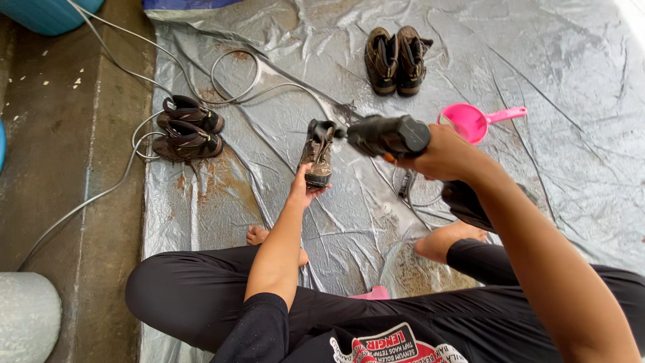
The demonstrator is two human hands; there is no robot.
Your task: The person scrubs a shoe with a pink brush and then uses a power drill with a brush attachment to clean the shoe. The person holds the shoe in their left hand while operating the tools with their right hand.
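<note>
My left hand (304,190) holds a muddy brown boot (318,153) by its heel, upright over a grey plastic sheet (537,81). In my right hand (443,156) is a black spray gun (388,135), its nozzle right at the top of the boot. I sit low, with black trousers and bare feet on the sheet. Another dark shoe (470,205) lies by my right foot, partly hidden behind my right arm.
A pair of brown boots (396,59) stands at the far middle of the sheet. A pair of dark sandals (188,128) lies at the sheet's left edge among grey hoses (235,81). A pink scoop (472,121) sits beyond my right hand. Wet concrete floor lies to the left.
</note>
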